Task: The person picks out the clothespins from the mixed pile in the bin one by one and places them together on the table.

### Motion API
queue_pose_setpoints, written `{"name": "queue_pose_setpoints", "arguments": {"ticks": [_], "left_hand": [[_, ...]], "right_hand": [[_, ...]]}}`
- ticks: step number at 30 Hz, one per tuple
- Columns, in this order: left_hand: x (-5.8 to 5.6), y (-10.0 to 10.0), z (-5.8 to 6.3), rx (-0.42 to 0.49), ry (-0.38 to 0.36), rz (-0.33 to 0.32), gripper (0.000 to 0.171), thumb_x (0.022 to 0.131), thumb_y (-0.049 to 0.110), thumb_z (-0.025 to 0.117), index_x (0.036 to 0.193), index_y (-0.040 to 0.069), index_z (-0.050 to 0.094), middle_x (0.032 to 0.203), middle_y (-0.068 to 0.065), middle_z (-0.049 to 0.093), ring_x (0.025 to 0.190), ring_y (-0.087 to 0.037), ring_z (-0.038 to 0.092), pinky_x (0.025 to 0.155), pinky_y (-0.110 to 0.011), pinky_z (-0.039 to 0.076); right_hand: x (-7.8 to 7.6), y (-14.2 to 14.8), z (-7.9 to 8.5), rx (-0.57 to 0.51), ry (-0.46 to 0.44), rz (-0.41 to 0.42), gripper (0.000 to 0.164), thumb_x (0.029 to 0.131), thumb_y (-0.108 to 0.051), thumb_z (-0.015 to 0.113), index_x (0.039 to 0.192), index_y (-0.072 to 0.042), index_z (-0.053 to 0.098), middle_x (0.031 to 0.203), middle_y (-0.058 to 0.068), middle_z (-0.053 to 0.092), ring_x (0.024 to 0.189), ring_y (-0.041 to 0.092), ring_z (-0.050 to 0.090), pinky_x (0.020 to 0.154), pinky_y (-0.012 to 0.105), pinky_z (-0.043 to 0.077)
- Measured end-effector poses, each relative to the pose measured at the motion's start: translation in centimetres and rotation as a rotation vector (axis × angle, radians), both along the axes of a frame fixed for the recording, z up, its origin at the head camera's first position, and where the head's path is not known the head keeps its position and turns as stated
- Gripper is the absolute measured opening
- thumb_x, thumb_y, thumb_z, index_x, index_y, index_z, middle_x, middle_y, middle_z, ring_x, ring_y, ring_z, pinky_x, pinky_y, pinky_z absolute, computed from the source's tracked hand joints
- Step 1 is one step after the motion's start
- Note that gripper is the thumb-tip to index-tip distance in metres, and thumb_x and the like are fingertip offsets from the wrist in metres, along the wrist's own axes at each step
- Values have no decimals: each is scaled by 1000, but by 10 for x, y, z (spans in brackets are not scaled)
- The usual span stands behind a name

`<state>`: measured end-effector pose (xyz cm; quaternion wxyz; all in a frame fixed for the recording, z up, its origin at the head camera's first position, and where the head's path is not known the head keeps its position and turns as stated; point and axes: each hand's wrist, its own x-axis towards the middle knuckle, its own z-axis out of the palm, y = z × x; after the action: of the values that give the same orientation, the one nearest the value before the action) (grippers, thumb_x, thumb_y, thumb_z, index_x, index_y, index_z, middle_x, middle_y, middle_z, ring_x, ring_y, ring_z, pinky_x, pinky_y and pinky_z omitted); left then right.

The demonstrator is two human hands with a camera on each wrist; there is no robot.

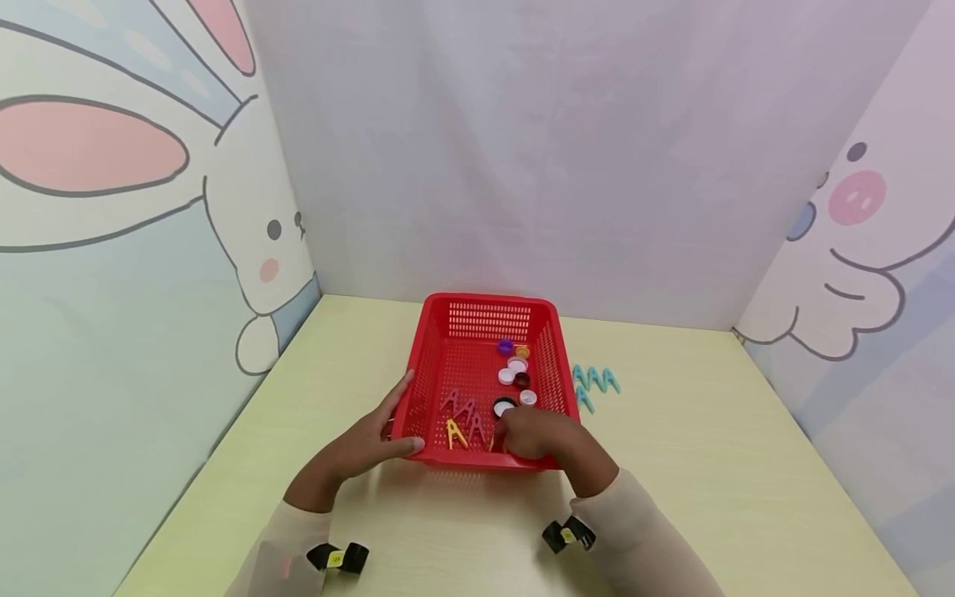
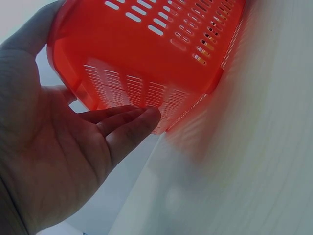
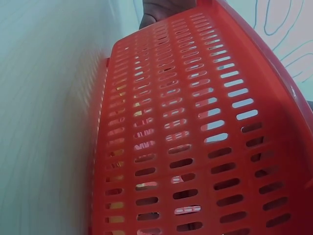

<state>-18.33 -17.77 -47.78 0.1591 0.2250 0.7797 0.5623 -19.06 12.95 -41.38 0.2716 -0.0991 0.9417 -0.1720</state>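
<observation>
A red slotted plastic basket stands on the table. At its near left corner my left hand grips the rim, thumb over the edge and fingers along the outer side wall; the left wrist view shows this hand from its palm side. My right hand reaches over the front rim with bent fingers pointing down into the basket. Beside its fingertips a bit of yellow shows; whether they pinch it is hidden. Nearby inside lie a yellow clothespin and several dark pink clothespins.
Along the basket's right side lie several bottle caps: a purple cap, an orange cap, white caps, a brown cap and a black-rimmed cap. Several turquoise clothespins lie on the table outside.
</observation>
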Motion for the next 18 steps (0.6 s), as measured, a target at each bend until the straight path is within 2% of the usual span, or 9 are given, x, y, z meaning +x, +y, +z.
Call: {"name": "queue_pose_setpoints", "arguments": {"ticks": [8,13,18], "left_hand": [[2,0,1,-18,-9,15,122,92,33,85,177,32,-2,164,-25,39,138,-40,58,98,-43,67],[2,0,0,-25,-3,16,122,92,35,85,177,33,-3,165,-25,39,139,-38,57,98,-44,67],[1,0,-1,-24,-3,16,122,92,35,85,177,33,-2,164,-25,40,137,-37,58,97,-42,67]], "right_hand": [[0,0,-2,-5,18,-7,41,83,-21,88,121,-12,75,95,4,69,90,22,65,72,36,64],[2,0,-2,-45,58,-4,34,88,-20,85,119,-9,76,93,4,69,85,22,66,73,37,64],[3,1,-2,-92,107,-16,24,90,-18,84,111,-7,77,85,4,70,76,21,67,65,33,61]]}}
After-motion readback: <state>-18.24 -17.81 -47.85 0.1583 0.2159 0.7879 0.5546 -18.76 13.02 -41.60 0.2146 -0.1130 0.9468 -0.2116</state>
